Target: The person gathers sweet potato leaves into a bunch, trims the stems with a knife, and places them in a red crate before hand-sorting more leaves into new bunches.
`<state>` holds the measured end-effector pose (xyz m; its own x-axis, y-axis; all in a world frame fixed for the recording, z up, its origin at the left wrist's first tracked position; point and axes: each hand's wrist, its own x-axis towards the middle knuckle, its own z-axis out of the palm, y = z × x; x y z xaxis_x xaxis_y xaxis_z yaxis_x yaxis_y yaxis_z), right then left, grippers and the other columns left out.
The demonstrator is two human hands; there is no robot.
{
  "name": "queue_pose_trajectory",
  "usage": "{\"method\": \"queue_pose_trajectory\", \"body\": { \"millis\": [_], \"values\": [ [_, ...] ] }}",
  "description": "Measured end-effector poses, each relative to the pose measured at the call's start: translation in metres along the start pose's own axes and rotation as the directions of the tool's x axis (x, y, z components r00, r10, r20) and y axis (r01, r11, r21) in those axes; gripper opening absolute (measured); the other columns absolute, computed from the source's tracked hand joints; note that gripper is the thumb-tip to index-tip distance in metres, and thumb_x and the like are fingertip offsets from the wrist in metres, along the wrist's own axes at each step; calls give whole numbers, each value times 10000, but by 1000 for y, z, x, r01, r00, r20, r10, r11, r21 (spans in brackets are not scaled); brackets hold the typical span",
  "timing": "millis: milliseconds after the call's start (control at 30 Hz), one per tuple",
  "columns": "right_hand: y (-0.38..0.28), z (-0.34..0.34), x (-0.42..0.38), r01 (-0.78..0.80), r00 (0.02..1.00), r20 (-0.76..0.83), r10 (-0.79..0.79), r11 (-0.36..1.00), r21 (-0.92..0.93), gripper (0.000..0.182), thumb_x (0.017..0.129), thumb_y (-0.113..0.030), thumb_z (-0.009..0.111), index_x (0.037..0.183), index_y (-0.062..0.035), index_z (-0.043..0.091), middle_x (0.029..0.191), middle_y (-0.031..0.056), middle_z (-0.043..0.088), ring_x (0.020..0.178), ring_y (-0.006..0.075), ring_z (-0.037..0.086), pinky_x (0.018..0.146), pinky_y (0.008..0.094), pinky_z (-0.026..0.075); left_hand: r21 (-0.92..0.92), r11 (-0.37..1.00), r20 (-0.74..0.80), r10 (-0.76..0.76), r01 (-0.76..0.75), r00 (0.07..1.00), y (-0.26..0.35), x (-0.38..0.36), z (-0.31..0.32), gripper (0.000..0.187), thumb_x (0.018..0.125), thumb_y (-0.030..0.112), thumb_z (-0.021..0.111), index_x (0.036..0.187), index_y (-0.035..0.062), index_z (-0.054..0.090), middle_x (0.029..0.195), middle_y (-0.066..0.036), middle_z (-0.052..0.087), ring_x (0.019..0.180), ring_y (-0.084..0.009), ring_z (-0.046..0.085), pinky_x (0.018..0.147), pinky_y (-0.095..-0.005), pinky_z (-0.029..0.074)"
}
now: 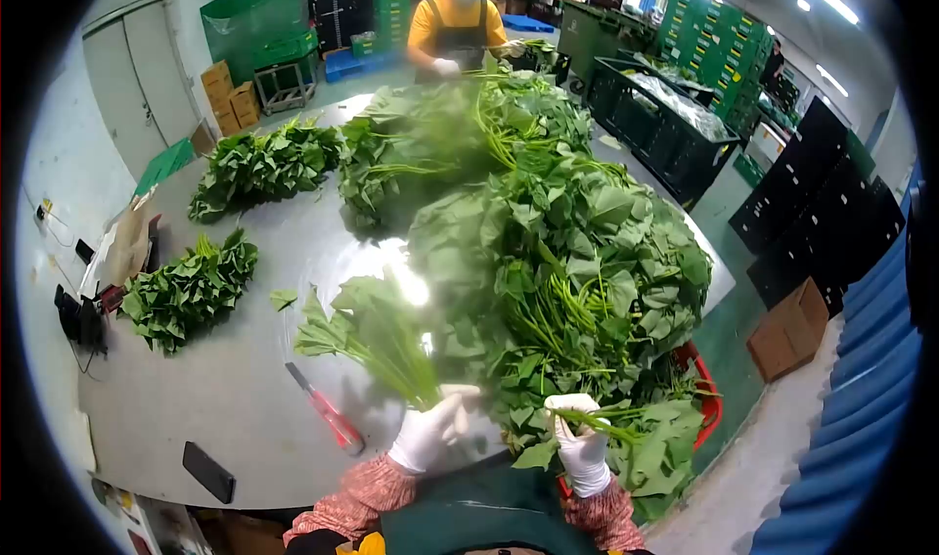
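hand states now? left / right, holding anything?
Left hand: closed on a bunch of greens by its stems.
Right hand: closed on a few green stems.

Bright ceiling light, strong fisheye view.
Strip lights (817, 12) glare off the steel table (225, 379); edges curve into black, and the bunch (377, 335) seems motion-blurred.

no readable text, labels, brands or numbers anywhere, stacked green plastic crates (719, 42) unmarked, brown cardboard boxes (227, 97) too blurred to read, flat black phone (208, 472) showing a dark blank face
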<state>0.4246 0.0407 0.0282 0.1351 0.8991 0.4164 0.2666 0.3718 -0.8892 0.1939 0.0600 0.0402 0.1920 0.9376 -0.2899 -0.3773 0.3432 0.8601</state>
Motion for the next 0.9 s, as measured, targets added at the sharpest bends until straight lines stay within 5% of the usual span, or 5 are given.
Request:
{"method": "queue_pose_trajectory", "body": {
  "millis": [367,400,533,767,900],
  "values": [
    [-3,2,2,-108,994,20,111,990,-94,137,826,57,704,921,10,617,859,36,644,651,57,511,610,218,445,-37,999,-13,-30,29,999,-1,2,-4,283,998,182,534,1149,-44,615,609,-4,530,457,-46,346,441,-206,316],
    [-5,-4,3,-3,992,121,41,954,-299,126,824,51,705,915,12,628,830,42,638,626,64,512,583,224,436,-42,999,30,-5,7,1000,0,3,-5,280,1000,171,522,1148,-47,615,608,-6,534,452,-44,343,438,-203,315],
    [2,3,5,-21,998,55,40,952,-305,199,800,3,751,962,-20,638,906,99,726,552,134,582,535,253,484,-44,999,-15,-11,10,1000,-4,4,-5,274,994,154,516,1138,-54,622,613,0,539,453,-40,340,441,-199,298],
    [-5,6,4,-215,974,20,228,943,-254,137,849,-63,750,921,9,658,719,13,626,601,58,528,569,221,448,-5,1000,-33,-15,15,999,0,4,-3,266,992,142,509,1138,-45,629,593,3,513,449,-45,334,440,-206,290],
    [-1,6,5,-84,994,29,103,922,-378,126,825,-26,743,914,4,659,724,46,638,552,67,530,532,220,441,-26,1000,-30,-8,7,1000,-4,6,-5,255,991,148,524,1134,-36,630,600,-2,522,450,-49,341,439,-205,294]
  ]
}}
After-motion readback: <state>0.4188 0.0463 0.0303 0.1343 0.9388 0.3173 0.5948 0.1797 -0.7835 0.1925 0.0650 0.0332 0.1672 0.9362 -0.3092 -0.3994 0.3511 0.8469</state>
